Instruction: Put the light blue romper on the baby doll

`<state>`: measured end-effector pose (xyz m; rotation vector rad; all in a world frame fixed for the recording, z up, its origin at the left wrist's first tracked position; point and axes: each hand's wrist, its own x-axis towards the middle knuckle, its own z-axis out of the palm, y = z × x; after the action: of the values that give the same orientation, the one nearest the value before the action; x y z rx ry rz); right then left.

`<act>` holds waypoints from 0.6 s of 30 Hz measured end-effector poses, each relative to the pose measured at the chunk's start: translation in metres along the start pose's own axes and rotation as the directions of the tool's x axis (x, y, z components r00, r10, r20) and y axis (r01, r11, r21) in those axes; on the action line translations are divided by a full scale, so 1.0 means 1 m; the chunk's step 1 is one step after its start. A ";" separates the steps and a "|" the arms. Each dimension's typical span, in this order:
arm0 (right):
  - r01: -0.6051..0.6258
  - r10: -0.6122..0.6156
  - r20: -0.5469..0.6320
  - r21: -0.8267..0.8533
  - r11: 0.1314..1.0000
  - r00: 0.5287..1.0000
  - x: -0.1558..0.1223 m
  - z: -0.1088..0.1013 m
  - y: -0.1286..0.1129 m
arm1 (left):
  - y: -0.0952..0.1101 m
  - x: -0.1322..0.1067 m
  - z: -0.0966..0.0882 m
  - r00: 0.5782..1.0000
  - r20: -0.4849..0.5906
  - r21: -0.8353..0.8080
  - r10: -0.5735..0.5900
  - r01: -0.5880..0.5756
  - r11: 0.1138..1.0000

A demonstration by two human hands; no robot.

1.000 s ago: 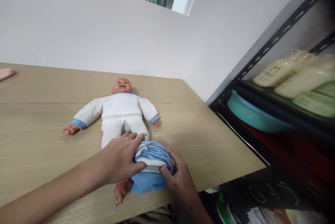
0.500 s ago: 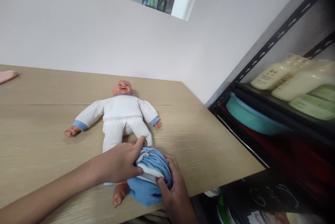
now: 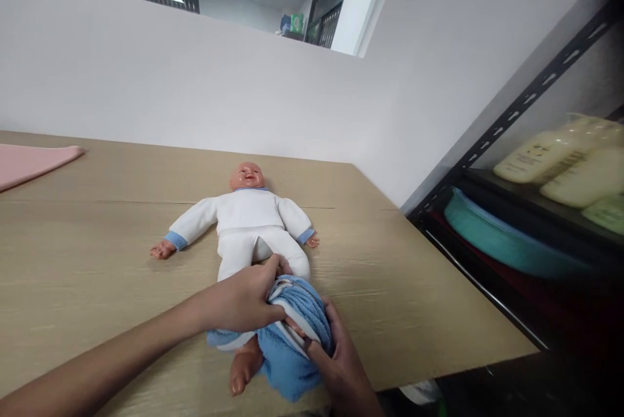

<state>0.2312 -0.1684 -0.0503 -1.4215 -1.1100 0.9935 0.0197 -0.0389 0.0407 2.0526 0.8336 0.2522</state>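
Observation:
A baby doll point(image 3: 246, 212) in a white suit with blue cuffs lies on its back on the wooden table point(image 3: 97, 254), head away from me. A blue garment with a white band point(image 3: 292, 326) is bunched over its lower legs. My left hand point(image 3: 244, 300) grips the garment's left side, fingers curled into the fabric. My right hand point(image 3: 336, 352) pinches the right side near the white band. One bare doll foot point(image 3: 241, 368) sticks out below the garment.
A pink cloth point(image 3: 29, 164) lies at the table's far left. A black metal shelf point(image 3: 511, 118) stands to the right, holding cream bottles point(image 3: 560, 151) and a teal basin point(image 3: 507, 241). A white wall runs behind the table.
The view has tilted up and shifted. Both hands have worked the blue garment a little further along the doll's legs, and its fabric now hangs lower over the foot.

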 end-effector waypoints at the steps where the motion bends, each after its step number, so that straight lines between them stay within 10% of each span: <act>1: -0.009 0.008 0.028 0.037 0.999 1.000 0.002 0.001 0.000 | -0.001 0.001 0.001 1.000 -0.017 0.020 0.006 -0.006 1.000; 18: 0.092 -0.100 0.042 0.167 0.982 0.994 0.024 -0.004 0.003 | 0.018 -0.005 -0.022 0.992 -0.092 0.127 0.082 -0.070 0.989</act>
<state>0.2413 -0.1463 -0.0525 -1.2050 -1.0965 1.0320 0.0139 -0.0346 0.0687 2.2056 0.8491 0.3525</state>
